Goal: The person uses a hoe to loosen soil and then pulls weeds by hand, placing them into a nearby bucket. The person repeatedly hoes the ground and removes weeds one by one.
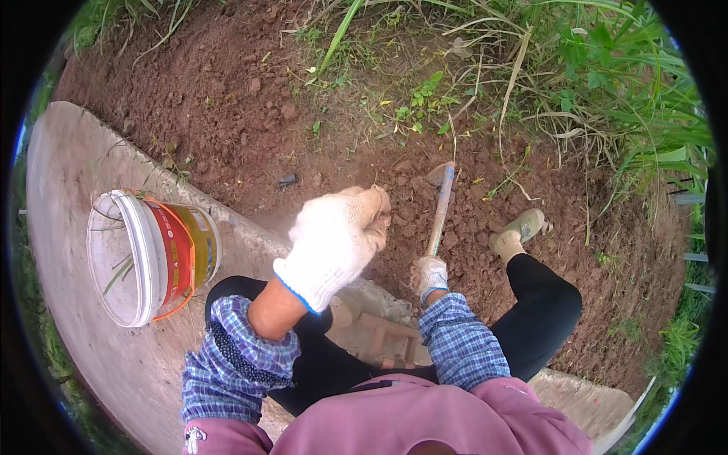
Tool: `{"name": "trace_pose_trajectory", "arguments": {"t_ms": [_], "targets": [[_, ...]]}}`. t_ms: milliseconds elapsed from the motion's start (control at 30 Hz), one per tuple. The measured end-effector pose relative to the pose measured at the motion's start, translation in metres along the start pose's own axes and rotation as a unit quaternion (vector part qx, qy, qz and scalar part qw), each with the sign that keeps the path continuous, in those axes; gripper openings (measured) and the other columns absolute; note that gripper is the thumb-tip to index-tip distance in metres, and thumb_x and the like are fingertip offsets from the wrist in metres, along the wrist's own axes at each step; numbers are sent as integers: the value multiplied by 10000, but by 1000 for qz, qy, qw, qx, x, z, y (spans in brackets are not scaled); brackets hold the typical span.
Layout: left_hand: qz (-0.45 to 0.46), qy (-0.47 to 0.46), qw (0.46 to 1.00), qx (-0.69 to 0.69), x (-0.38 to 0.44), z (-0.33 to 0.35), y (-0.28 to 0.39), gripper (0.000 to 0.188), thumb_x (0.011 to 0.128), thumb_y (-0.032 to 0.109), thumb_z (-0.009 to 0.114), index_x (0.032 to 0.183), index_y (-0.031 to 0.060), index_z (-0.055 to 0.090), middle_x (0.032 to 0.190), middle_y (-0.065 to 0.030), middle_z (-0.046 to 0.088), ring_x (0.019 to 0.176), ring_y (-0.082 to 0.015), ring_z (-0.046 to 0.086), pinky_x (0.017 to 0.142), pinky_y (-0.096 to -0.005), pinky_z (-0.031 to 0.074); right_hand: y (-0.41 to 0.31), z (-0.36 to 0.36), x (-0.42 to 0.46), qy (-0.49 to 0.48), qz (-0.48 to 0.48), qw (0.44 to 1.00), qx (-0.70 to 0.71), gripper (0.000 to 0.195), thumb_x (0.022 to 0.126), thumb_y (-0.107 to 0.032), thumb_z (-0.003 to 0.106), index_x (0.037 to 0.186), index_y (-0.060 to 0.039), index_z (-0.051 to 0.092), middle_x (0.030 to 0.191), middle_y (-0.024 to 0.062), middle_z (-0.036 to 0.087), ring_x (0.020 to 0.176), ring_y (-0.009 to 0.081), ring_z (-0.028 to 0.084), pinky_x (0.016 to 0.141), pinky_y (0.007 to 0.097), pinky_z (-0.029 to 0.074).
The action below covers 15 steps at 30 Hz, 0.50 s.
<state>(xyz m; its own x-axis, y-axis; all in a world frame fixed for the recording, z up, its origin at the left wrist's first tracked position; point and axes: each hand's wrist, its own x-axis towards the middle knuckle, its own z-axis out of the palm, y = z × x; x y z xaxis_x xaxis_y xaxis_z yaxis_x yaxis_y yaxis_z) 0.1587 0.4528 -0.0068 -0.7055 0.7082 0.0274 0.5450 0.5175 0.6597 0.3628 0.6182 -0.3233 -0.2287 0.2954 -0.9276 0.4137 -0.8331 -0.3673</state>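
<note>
My left hand (338,244), in a white knit work glove with a blue-edged cuff, is raised in front of me with the fingers curled in. Something small and brownish shows at its fingertips; I cannot tell whether it is soil or an object. Lower and to the right, my right hand (430,276), also gloved, is closed around the near end of a hand hoe's handle (442,207). The handle points away from me, and the tool's head at its far end lies against loose reddish soil (406,199), partly hidden by the handle.
A white plastic bucket (176,250) with a red and yellow label and an orange handle lies tilted on the concrete strip (68,216) at left. Grass and weeds (614,74) grow at the upper right. A small dark piece (287,180) lies on the soil. My shoe (528,224) is at right.
</note>
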Motion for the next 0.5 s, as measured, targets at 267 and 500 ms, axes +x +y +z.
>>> {"name": "trace_pose_trajectory", "arguments": {"t_ms": [267,500], "targets": [[-14,-2,1000,5,-12,-3,-5,123,758,109,646,875,73,637,791,-130,624,734,-326,615,653,-384,493,-160,77,-109,42,-370,926,-55,187,812,-74,622,936,-33,488,615,36,493,377,122,428,323,261,351],[-16,-20,1000,1,2,4,0,131,740,67,650,871,80,638,778,-121,618,731,-322,617,634,-370,500,-167,89,-18,120,-406,905,-32,154,785,-52,645,913,-60,560,592,16,507,438,148,505,387,285,407]]}}
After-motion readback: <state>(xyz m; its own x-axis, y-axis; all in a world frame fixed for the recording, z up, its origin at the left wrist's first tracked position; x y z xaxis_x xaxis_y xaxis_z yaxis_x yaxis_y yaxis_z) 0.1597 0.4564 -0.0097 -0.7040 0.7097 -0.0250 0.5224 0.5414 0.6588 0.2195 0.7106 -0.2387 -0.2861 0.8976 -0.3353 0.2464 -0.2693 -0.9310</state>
